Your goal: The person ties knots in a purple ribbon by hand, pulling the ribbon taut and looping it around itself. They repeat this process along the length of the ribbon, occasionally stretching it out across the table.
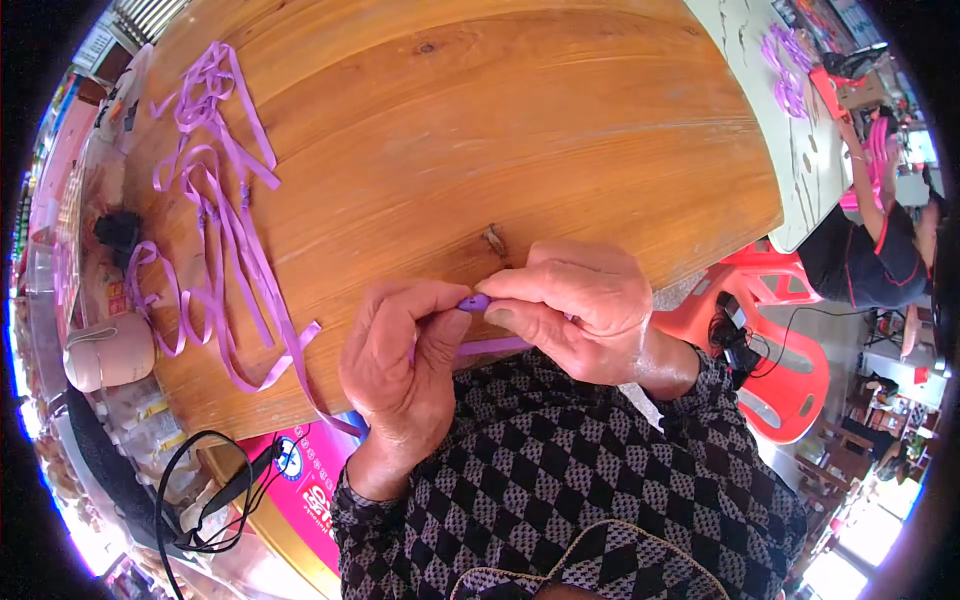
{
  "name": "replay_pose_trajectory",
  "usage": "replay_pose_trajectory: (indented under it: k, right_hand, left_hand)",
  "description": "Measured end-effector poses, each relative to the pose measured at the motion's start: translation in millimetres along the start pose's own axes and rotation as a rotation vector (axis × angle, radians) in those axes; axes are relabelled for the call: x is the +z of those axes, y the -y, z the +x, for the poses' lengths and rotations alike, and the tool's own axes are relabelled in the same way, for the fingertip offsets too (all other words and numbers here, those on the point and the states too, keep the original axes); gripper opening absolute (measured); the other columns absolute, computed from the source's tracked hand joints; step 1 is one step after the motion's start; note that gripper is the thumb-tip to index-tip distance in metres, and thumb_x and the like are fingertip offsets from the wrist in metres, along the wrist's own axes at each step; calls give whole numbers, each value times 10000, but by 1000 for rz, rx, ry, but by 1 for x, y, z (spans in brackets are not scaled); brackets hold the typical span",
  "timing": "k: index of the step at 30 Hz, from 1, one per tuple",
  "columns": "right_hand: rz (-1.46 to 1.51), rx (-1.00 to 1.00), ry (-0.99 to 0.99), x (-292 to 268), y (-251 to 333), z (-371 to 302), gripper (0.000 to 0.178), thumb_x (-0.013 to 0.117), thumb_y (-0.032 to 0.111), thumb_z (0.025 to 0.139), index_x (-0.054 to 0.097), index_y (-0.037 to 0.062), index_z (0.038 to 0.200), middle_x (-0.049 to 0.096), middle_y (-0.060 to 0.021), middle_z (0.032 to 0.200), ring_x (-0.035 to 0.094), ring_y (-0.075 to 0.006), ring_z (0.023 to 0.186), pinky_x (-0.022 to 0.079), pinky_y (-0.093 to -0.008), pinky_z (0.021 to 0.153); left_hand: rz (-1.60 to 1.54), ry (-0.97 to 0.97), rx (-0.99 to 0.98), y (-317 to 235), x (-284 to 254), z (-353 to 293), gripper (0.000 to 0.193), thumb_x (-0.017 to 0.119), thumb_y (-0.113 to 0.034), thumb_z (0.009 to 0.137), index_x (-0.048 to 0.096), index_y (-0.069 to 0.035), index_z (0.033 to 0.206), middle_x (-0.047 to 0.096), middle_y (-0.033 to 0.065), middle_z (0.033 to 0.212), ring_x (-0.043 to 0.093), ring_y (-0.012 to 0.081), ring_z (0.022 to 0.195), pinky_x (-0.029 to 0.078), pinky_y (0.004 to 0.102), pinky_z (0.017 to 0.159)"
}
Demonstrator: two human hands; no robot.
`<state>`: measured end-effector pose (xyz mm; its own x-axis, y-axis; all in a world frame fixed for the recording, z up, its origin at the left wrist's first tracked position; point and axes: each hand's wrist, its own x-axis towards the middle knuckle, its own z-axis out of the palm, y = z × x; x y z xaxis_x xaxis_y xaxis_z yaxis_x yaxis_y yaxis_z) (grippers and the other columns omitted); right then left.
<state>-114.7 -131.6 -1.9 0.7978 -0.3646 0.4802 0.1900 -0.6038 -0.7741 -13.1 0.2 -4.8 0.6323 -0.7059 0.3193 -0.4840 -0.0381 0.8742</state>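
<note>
A small, rounded purple piece with dark spots on it is pinched between the fingertips of both hands, over the near edge of the wooden table. Whether it is a plastic clasp or a folded knot, I cannot tell. My left hand grips its left end with thumb and forefinger. From the other side my right hand holds it with thumb and forefinger. Below the fingers a purple ribbon runs between my hands, partly hidden by them. Several long purple ribbons lie tangled along the table's left side.
The wooden table bears a dark knot mark. A pink cylindrical object and black cables are at the left. Red plastic chairs stand at the right. Another person works at a white table with purple ribbons.
</note>
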Motion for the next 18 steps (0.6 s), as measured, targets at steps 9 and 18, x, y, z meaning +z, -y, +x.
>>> replay_pose_trajectory:
  k: [9,18]
  right_hand:
    - [67,-30,-91,11,-1,-7,143,658,-56,704,584,-13,819,454,-58,545,423,-143,428,277,-267,391]
    - [123,-12,-83,14,-1,-6,142,645,-62,717,577,5,822,432,-30,539,389,-109,419,260,-257,388]
  left_hand:
    - [156,-95,94,-1,9,-5,139,670,-24,719,595,-9,834,563,98,746,545,214,635,431,276,541]
    - [305,-136,294,2,13,-4,125,641,-16,729,599,-10,846,573,122,767,550,268,641,438,317,546]
